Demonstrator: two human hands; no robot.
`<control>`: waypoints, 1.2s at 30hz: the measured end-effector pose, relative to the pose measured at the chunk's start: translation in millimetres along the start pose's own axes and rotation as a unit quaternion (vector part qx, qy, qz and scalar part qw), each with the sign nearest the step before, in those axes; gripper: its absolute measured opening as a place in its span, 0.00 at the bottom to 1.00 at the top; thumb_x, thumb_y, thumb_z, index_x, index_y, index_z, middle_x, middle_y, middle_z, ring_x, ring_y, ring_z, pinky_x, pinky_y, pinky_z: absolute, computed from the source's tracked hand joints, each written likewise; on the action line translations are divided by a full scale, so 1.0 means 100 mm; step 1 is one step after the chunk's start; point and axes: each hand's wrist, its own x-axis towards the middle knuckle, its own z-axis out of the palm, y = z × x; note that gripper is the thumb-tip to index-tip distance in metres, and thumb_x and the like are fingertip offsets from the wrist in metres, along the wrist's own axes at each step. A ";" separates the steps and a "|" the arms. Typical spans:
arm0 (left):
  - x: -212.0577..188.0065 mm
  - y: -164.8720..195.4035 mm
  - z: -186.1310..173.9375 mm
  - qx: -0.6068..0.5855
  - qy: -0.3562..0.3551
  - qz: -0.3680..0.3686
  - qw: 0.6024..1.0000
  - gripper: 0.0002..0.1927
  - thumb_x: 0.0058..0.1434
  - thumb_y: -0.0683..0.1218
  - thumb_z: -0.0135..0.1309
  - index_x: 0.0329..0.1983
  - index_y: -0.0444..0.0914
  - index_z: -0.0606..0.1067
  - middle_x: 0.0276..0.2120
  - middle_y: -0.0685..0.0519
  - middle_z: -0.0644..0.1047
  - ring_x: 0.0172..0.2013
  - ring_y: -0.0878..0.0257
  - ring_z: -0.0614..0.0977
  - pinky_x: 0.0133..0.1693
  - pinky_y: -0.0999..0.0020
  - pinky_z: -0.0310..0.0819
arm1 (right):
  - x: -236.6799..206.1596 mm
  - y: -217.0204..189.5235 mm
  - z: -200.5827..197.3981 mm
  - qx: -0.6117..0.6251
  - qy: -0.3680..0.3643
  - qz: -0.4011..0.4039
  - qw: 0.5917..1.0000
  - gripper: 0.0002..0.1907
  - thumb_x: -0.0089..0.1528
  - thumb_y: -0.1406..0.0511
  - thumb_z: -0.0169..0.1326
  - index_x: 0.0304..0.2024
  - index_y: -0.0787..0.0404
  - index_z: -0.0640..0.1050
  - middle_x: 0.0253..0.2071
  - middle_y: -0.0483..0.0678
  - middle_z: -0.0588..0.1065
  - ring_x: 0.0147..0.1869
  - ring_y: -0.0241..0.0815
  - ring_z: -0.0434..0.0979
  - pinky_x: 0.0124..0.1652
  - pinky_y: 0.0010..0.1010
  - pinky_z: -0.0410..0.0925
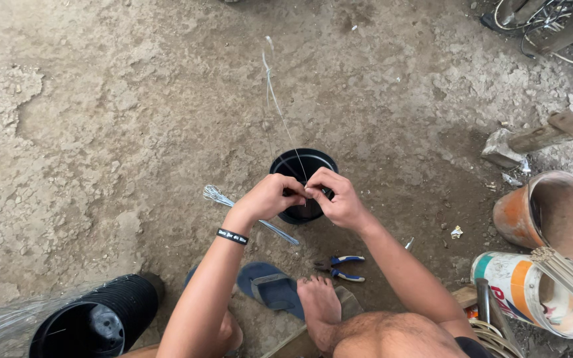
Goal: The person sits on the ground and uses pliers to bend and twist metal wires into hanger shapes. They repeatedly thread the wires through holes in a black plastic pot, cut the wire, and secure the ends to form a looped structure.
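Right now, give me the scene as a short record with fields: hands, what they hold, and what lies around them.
left hand: pinching thin wire at the pot rim
right hand: pinching the same wire, close against the left
wire: thin strand rising from the hands
pot: small, black, on dirt floor
pliers: blue handles, on the ground by the foot
wire bundle: beside left hand
stacked pots: black, lower left
buckets: right side

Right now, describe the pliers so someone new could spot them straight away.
Start at the small black pot that both hands work over on the dirt floor. Just below it, beside the bare foot, lie the pliers: the only tool with blue handles.
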 end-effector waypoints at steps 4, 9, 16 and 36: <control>0.05 -0.07 0.02 -0.041 -0.016 0.032 0.998 0.09 0.54 0.38 0.64 0.39 0.35 0.82 0.34 0.50 0.84 0.35 0.60 0.85 0.41 0.65 0.79 | 0.04 -0.05 -0.02 -0.015 0.002 -0.019 1.000 0.04 0.63 0.73 0.59 0.39 0.66 0.76 0.37 0.48 0.75 0.41 0.40 0.76 0.42 0.30 0.70; 0.04 -0.06 0.02 -0.090 -0.044 0.018 0.995 0.05 0.56 0.38 0.62 0.37 0.34 0.80 0.34 0.50 0.85 0.37 0.65 0.86 0.43 0.68 0.81 | 0.03 -0.06 -0.23 -0.096 -0.083 -0.053 0.991 0.09 0.56 0.71 0.59 0.39 0.64 0.77 0.39 0.50 0.75 0.46 0.48 0.76 0.52 0.41 0.64; 0.00 0.02 0.04 -0.006 0.011 0.056 0.998 0.03 0.59 0.41 0.61 0.36 0.38 0.79 0.32 0.54 0.82 0.38 0.63 0.85 0.49 0.62 0.76 | -0.03 0.19 -0.35 -0.237 -0.208 -0.045 0.948 0.07 0.56 0.66 0.63 0.36 0.59 0.80 0.33 0.46 0.76 0.44 0.44 0.76 0.62 0.43 0.60; -0.13 -0.21 0.74 -0.168 0.321 -0.262 0.894 0.08 0.58 0.38 0.53 0.41 0.36 0.74 0.44 0.23 0.79 0.48 0.31 0.79 0.48 0.63 0.75 | -0.35 0.22 0.44 -0.331 -0.031 -0.109 0.937 0.07 0.59 0.66 0.59 0.28 0.60 0.75 0.27 0.48 0.70 0.28 0.47 0.75 0.29 0.36 0.67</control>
